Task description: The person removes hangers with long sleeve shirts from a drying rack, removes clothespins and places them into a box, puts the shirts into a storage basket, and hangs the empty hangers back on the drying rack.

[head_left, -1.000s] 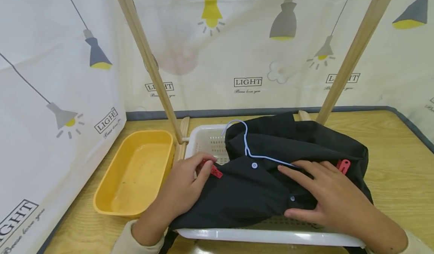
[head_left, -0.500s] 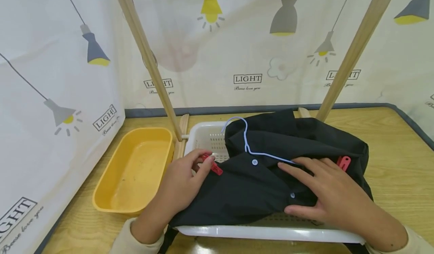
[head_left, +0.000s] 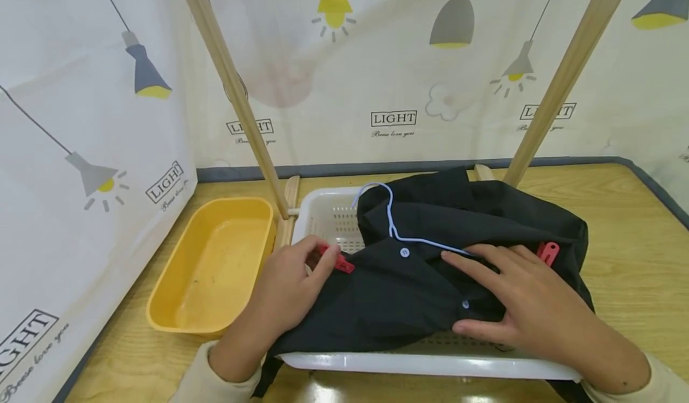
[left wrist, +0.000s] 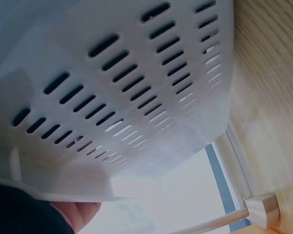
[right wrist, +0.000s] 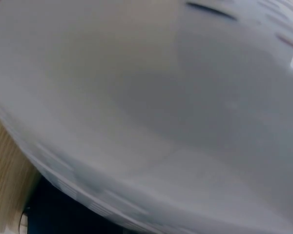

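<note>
A black shirt (head_left: pixel 377 307) with light blue buttons lies across the white basket, a pale blue hanger (head_left: pixel 391 214) in it with its hook sticking out of the collar. At the shirt's left shoulder, my left hand (head_left: pixel 290 283) pinches a red clothespin (head_left: pixel 343 263) between thumb and fingers. My right hand (head_left: pixel 524 295) rests spread over the shirt's right side, fingertips at the hanger's arm. Just beyond those fingers, a second red clothespin (head_left: pixel 549 253) sits on the cloth. In the left wrist view, fingertips (left wrist: pixel 88 212) show beside dark cloth at the basket's rim.
The white slotted basket (head_left: pixel 430 364) stands on a wood-grain table (head_left: pixel 640 259). To its left is a yellow tray (head_left: pixel 215 265). Two wooden poles (head_left: pixel 565 86) rise behind the basket, and a lamp-print sheet (head_left: pixel 344 80) hangs at the back. The basket's wall (right wrist: pixel 151 112) fills the right wrist view.
The scene sits slightly higher in the head view. My left thumb and fingers have shifted a little on the red clothespin; my right hand stays on the shirt.
</note>
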`<act>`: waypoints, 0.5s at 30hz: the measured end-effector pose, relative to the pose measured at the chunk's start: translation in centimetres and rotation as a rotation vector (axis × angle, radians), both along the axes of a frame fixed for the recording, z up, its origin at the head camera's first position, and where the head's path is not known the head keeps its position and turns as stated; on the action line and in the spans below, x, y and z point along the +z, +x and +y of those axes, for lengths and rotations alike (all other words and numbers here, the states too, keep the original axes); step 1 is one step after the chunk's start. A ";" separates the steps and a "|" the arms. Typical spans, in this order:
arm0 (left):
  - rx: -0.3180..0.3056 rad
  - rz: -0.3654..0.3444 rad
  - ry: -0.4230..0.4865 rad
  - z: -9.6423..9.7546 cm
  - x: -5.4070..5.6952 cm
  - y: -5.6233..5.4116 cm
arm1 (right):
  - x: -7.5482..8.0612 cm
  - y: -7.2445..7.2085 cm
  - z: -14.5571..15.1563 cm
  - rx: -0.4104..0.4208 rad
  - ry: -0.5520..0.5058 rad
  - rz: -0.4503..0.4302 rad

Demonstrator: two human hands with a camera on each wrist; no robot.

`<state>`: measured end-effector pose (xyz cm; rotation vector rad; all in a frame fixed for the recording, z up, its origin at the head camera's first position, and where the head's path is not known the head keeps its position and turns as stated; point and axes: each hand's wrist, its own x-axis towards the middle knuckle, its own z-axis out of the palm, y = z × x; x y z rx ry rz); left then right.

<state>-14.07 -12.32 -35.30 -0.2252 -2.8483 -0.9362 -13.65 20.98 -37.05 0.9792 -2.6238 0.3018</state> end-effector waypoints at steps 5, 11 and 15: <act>-0.008 -0.007 -0.018 0.1 -0.1 -0.1 | 0.0 0.0 0.0 -0.001 0.005 -0.008; -0.033 0.043 -0.050 0.0 -0.2 -0.2 | 0.1 -0.1 0.1 -0.001 -0.005 -0.004; -0.040 0.060 -0.051 0.0 -0.2 -0.2 | 0.1 -0.1 0.1 0.004 -0.003 0.000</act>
